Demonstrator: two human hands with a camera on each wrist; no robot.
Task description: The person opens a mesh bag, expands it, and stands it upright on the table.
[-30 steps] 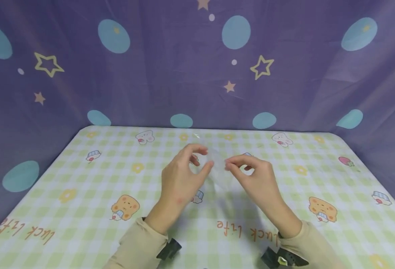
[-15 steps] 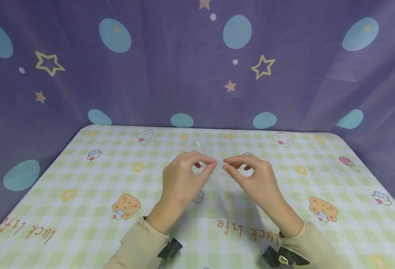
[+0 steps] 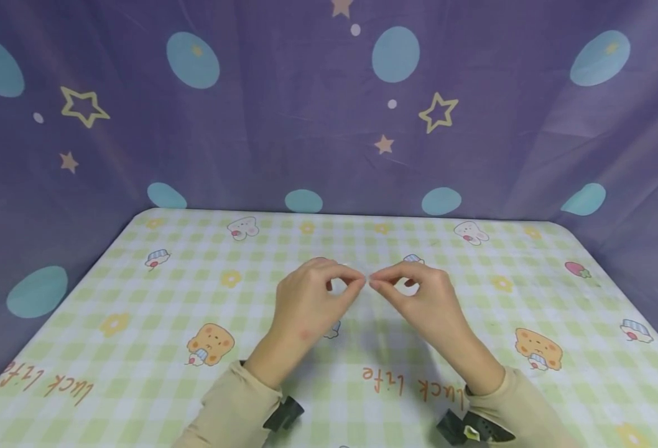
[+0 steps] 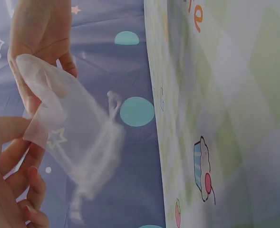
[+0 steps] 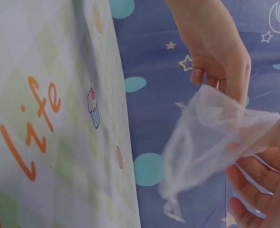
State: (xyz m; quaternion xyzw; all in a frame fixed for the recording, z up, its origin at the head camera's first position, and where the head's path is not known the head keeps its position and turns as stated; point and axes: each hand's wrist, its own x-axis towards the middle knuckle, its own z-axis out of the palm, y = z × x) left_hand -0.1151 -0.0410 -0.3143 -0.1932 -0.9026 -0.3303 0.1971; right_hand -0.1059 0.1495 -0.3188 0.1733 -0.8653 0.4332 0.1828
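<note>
In the head view my left hand (image 3: 315, 298) and right hand (image 3: 426, 298) are raised over the table, fingertips almost meeting. Between them hangs a sheer white drawstring pouch (image 4: 82, 123), barely visible from the head. Thumb and forefinger of the left hand pinch one corner of its upper edge, while the right hand pinches the edge close by. Seen from the right wrist, the pouch (image 5: 192, 142) droops toward the table, its gathered band and cord (image 5: 174, 209) lowest. A small cord loop (image 4: 113, 102) sticks out of that band in the left wrist view.
A table (image 3: 139, 298) with a green-and-white checked, cartoon-printed cover lies below the hands. Behind it hangs a purple curtain (image 3: 306, 124) with stars and blue ovals. Dark straps with small devices (image 3: 284, 414) sit at both sleeve cuffs.
The left hand's thumb and forefinger have come together on the pouch from a wider spread. That hand has shifted right, up to the right fingertips. The right hand has barely moved.
</note>
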